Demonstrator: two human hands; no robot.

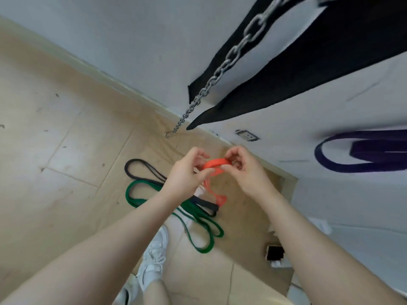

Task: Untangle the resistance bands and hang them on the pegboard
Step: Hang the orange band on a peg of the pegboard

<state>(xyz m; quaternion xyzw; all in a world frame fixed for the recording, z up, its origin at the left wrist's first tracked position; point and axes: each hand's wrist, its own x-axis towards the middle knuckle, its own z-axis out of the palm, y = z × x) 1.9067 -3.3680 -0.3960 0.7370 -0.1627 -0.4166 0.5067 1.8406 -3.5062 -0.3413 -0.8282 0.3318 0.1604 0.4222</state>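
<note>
Both my hands hold an orange resistance band up in front of me. My left hand pinches its left part and my right hand pinches its right part; the rest of the band dangles, blurred, below them. On the floor beneath lie a green band and a black band, crossing each other and partly hidden behind my left arm. A purple band hangs on the white wall at the right. No pegboard shows.
A metal chain with a hook at its end hangs down the wall between black straps. A wall socket sits low on the wall. My white shoe stands on the cardboard-covered floor, near a small black box.
</note>
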